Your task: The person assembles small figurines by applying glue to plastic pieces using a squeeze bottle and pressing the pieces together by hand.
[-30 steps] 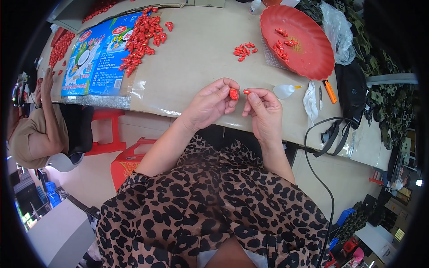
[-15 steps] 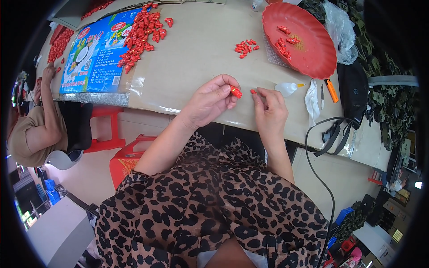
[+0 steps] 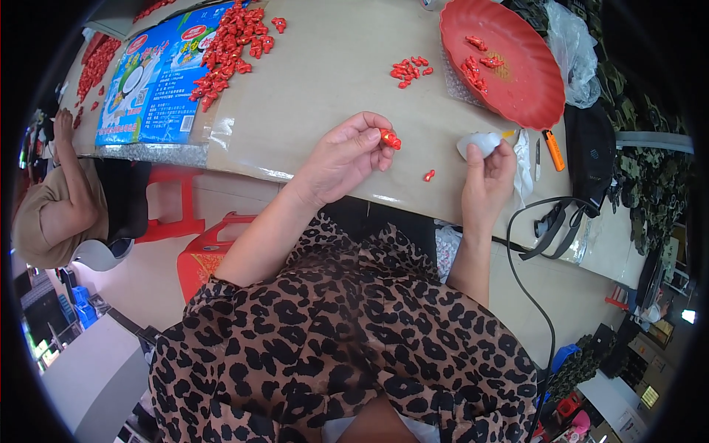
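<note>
Positions are read from the middle of the view, with twelve o'clock at the top.

Item: left hand (image 3: 353, 153), at twelve o'clock. Its grip is closed, thumb against fingers, on a glossy red figurine (image 3: 391, 139), which is held over the tabletop (image 3: 317, 88).

Item: right hand (image 3: 490, 176), at two o'clock. Its grip is closed on a white squeeze bottle (image 3: 478, 143), whose yellow tip is pointed toward two o'clock. Whether the bottle is lifted clear cannot be told.

Item: small red piece (image 3: 430, 176), laid on the tabletop between the two hands.

Item: blue printed sheet (image 3: 166, 111), at ten o'clock. Red ovals with pale lettering, large coloured characters, rows of small white text, a square code, a barcode and a coconut picture are borne on it.

Item: pile of red pieces (image 3: 235, 48), at eleven o'clock, by which the sheet's right edge is partly covered.

Item: small red cluster (image 3: 410, 71), near one o'clock, set on the tabletop.

Item: red fluted dish (image 3: 532, 81), between one and two o'clock; several red pieces (image 3: 474, 72) are contained in it.

Item: orange-handled cutter (image 3: 553, 151), just off the dish's five o'clock edge, with a slim blade tool (image 3: 538, 160) and a white cloth (image 3: 522, 166) laid alongside.

Item: black pouch (image 3: 591, 151), near two o'clock, marked with a pale emblem too small to be read
</note>
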